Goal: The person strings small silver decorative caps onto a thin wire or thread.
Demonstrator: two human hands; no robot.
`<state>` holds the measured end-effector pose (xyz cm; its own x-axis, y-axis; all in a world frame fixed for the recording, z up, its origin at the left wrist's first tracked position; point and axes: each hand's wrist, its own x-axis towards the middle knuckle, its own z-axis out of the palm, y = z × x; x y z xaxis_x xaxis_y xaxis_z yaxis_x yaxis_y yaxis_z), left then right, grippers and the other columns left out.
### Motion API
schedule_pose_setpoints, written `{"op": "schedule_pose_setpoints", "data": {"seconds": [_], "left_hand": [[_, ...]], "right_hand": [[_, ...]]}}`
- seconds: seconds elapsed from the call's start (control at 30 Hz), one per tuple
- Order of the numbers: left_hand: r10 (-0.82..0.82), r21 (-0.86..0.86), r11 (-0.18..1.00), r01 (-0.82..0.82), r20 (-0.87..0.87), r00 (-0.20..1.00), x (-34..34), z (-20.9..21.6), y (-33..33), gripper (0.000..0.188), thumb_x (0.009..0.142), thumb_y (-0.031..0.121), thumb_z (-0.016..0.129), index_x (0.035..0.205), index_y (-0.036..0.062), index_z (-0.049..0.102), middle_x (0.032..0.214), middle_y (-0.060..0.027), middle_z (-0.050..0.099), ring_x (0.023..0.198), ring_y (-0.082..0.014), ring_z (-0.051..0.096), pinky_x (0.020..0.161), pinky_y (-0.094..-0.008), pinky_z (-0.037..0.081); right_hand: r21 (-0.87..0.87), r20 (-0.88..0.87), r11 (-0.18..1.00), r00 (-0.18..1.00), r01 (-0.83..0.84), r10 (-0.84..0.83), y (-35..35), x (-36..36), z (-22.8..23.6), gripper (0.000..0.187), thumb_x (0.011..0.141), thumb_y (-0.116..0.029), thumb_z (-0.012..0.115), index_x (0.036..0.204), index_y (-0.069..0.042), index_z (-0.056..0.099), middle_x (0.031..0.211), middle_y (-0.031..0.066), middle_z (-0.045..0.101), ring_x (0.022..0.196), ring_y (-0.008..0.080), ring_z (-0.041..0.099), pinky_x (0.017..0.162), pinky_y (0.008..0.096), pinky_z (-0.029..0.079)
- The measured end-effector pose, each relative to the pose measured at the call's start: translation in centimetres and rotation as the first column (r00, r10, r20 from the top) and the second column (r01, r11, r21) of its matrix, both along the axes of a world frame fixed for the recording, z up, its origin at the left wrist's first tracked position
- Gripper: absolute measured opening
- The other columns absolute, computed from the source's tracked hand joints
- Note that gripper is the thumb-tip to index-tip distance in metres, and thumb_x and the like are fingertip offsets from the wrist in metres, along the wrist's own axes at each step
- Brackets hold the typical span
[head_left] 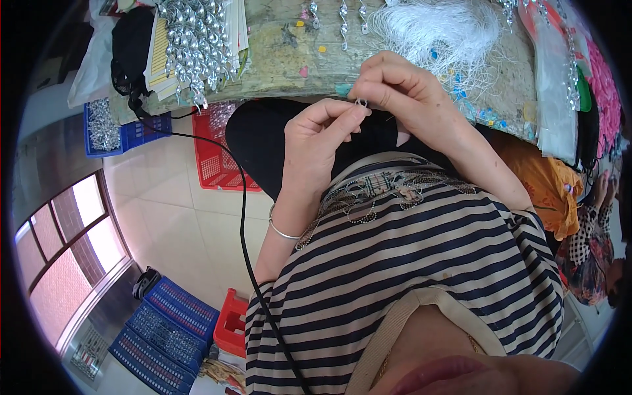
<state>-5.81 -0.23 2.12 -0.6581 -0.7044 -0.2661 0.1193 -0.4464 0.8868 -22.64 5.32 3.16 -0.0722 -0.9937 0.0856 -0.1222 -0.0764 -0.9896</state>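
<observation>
My left hand [319,135] is closed in a pinch, thumb against fingertips, on a small shiny loop [361,103] in front of the table edge. Close beside it, my right hand [408,92] is also pinched, its fingertips near the loop; what lies between them is too small to make out. On the table, a heap of white thread [434,29] spreads beyond my right hand. Short silver twisted strands [343,26] lie at the table's far side. To the left, many more twisted silver pieces [194,46] rest on stacked cards [237,29].
A black cable [243,217] hangs down on the left. Blue [141,135] and red [227,174] baskets stand below the table's left end, with blue trays [164,329] on the lower left. Clear plastic bags [559,99] hang at the table's right end. Another person [589,257] sits far right.
</observation>
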Motion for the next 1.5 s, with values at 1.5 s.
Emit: {"op": "schedule_pose_setpoints", "data": {"seconds": [1.5], "left_hand": [[0.121,-0.004,0.993,-0.122,0.142,0.982,0.1,-0.3,0.4,0.012,0.084,0.009,0.065,0.091,-0.0004,0.068,0.074,0.0009,0.061,0.063,-0.0023,0.05,0.057,-0.0161,0.039]], "right_hand": [[0.234,0.006,0.97,0.998,0.065,-0.068,1.1,0.5,-0.2,0.008,0.088,-0.011,0.06,0.094,-0.005,0.062,0.092,-0.0022,0.054,0.078,0.0032,0.053,0.047,0.0137,0.041]]}}
